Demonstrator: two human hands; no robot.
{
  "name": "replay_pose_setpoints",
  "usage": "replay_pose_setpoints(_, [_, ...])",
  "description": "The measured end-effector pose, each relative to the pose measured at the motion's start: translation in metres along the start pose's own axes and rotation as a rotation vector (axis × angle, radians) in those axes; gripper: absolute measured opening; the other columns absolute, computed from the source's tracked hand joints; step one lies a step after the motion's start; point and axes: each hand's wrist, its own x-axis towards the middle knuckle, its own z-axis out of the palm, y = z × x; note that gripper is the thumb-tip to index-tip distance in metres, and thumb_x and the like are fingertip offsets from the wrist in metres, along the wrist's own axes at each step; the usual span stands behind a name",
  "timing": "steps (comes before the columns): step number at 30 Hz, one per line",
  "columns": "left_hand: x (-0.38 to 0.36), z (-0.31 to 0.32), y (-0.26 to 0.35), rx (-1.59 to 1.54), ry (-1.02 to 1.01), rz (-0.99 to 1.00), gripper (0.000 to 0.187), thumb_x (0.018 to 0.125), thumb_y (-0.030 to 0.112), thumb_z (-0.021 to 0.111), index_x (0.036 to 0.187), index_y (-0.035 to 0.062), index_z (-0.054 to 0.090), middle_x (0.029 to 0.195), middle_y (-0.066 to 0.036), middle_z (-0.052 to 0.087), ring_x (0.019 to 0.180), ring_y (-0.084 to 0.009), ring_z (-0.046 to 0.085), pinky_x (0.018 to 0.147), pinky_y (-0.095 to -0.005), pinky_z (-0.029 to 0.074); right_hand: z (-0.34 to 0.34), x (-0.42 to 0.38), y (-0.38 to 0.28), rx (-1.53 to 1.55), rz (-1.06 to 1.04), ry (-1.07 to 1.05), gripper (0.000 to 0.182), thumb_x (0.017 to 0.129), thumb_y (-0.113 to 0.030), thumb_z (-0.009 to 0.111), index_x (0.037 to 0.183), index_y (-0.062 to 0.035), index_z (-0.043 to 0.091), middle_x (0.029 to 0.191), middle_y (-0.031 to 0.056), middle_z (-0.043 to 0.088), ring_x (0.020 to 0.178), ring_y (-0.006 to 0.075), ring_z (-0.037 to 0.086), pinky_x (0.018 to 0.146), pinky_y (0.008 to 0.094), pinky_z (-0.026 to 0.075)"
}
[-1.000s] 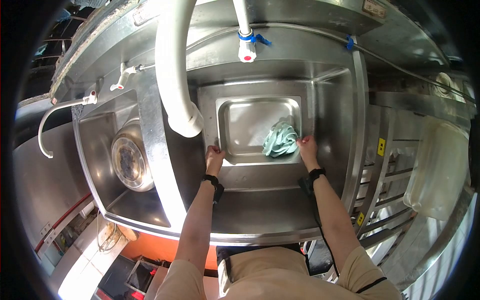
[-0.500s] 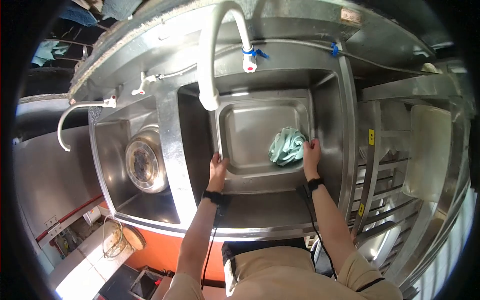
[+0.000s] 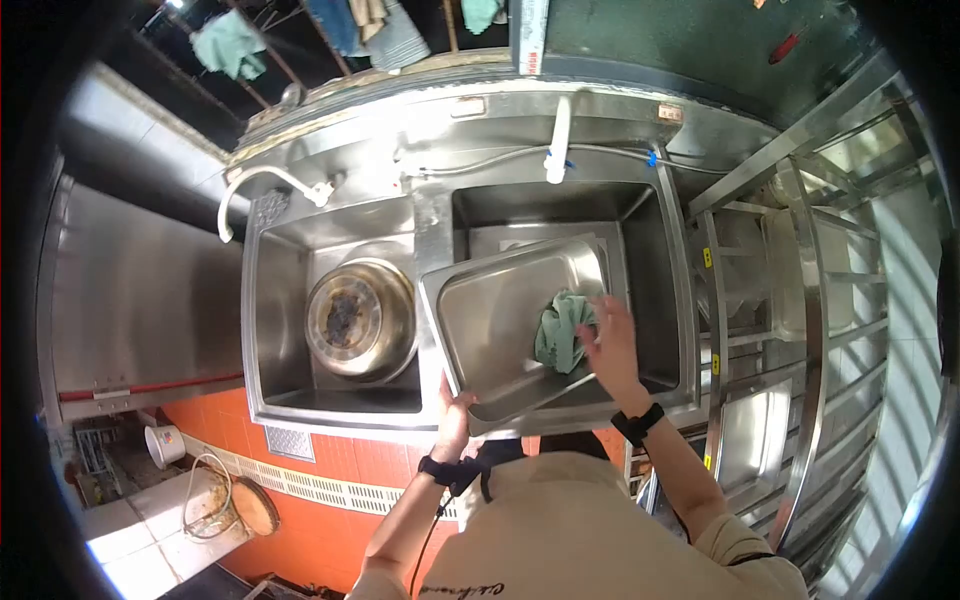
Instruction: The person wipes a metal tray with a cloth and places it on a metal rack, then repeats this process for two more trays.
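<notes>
A rectangular metal tray (image 3: 490,320) is tilted over the right sink basin, its near left corner past the basin's front edge. My left hand (image 3: 455,418) is closed on that corner, thumb over the rim. In the tray's right part lies a crumpled green cloth (image 3: 562,335). My right hand (image 3: 612,345) is over the cloth's right side, its fingers apart and slightly blurred, the fingertips right at the fabric. Both wrists wear black bands.
An upturned round metal pot (image 3: 362,318) with a darkened base sits in the left basin (image 3: 275,370). White faucets (image 3: 560,140) rise from the back ledge. A metal rack (image 3: 815,350) stands on the right, and a metal panel (image 3: 140,290) on the left.
The tray has come up from inside the basin toward me and tilted. My right hand has left the tray's rim and moved onto the cloth. The view has shifted.
</notes>
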Motion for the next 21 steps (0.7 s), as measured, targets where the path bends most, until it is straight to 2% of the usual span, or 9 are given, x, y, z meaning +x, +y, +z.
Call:
replay_pose_setpoints(2, [-0.018,-0.019,0.017,-0.062,-0.083,0.066,0.081,0.076,-0.005,0.048,0.149,0.0011,0.014,0.103,-0.008,0.056,0.082,-0.0147,0.053,0.078,-0.027,0.046,-0.011,-0.016,-0.048,-0.042,-0.126,-0.393,0.061,0.085,-0.025,0.065,0.138,-0.0113,0.039,0.133,0.0268,0.039,0.115,0.0445,0.045,0.091,0.0473,0.044])
replay_pose_setpoints(3, [-0.021,-0.026,0.029,-0.073,-0.136,0.098,0.079,0.075,-0.005,0.047,0.148,0.0011,0.017,0.102,-0.007,0.056,0.08,-0.0131,0.052,0.075,-0.0257,0.046,-0.008,-0.019,-0.063,-0.046,-0.135,-0.38,0.061,0.085,-0.025,0.065,0.138,-0.0113,0.039,0.133,0.0268,0.039,0.115,0.0445,0.045,0.091,0.0473,0.044])
replay_pose_setpoints(5, [-0.031,-0.03,0.048,-0.059,-0.128,0.132,0.077,0.075,-0.005,0.048,0.147,0.0004,0.022,0.1,-0.006,0.056,0.079,-0.0118,0.051,0.073,-0.0249,0.045,0.006,-0.027,-0.08,0.003,0.077,-0.616,0.064,0.085,-0.024,0.065,0.141,-0.0135,0.037,0.132,0.029,0.038,0.113,0.0471,0.045,0.092,0.0496,0.044])
replay_pose_setpoints(9, [-0.035,-0.05,0.068,-0.002,-0.195,0.224,0.069,0.074,-0.005,0.049,0.141,-0.0018,0.034,0.096,-0.003,0.056,0.074,-0.0095,0.049,0.069,-0.0234,0.044,0.061,-0.014,-0.062,0.258,0.202,-0.288,0.065,0.084,-0.016,0.065,0.141,-0.0118,0.033,0.121,0.0297,0.044,0.105,0.0471,0.05,0.088,0.0474,0.046])
replay_pose_setpoints(13, [-0.051,-0.049,0.085,0.053,-0.297,0.285,0.071,0.075,-0.004,0.051,0.143,-0.0019,0.032,0.12,-0.01,0.056,0.106,-0.0166,0.053,0.094,-0.028,0.041,0.077,0.045,-0.125,0.272,0.201,0.072,0.05,0.084,-0.011,0.064,0.128,-0.0071,0.041,0.113,0.0226,0.049,0.095,0.0347,0.058,0.073,0.0407,0.052])
replay_pose_setpoints(15, [-0.06,-0.035,0.095,0.017,-0.333,0.332,0.07,0.082,0.004,0.059,0.145,-0.0016,0.028,0.132,-0.013,0.05,0.12,-0.0194,0.046,0.104,-0.0299,0.033,0.109,0.038,-0.151,1.04,0.342,-0.056,0.048,0.083,-0.008,0.063,0.126,-0.0061,0.041,0.109,0.0199,0.049,0.093,0.0294,0.058,0.069,0.0352,0.053])
replay_pose_setpoints(17, [-0.059,-0.02,0.097,0.087,-0.163,0.457,0.072,0.088,0.017,0.065,0.146,-0.0014,0.026,0.133,-0.014,0.049,0.121,-0.02,0.047,0.104,-0.0308,0.033,0.06,0.024,-0.203,0.98,0.417,-0.616,0.05,0.082,-0.004,0.061,0.128,-0.0046,0.041,0.107,0.0177,0.05,0.096,0.0298,0.057,0.068,0.0336,0.054])
replay_pose_setpoints(19, [-0.052,-0.021,0.099,-0.08,-0.3,0.395,0.069,0.09,0.023,0.065,0.144,0.0,0.029,0.128,-0.012,0.052,0.118,-0.0184,0.049,0.103,-0.0324,0.036,0.04,-0.006,-0.217,0.762,-0.178,-0.345,0.051,0.079,-0.002,0.059,0.128,-0.0037,0.045,0.111,0.0182,0.051,0.104,0.0305,0.055,0.076,0.0354,0.053])
replay_pose_setpoints(21, [-0.051,-0.021,0.102,-0.173,-0.288,0.334,0.062,0.091,0.024,0.064,0.14,-0.0001,0.035,0.124,-0.01,0.055,0.115,-0.0166,0.05,0.1,-0.0318,0.039,0.014,-0.011,-0.199,1.037,-0.165,-0.704,0.051,0.076,-0.003,0.061,0.126,-0.0038,0.05,0.115,0.0196,0.051,0.11,0.0336,0.052,0.088,0.0415,0.049])
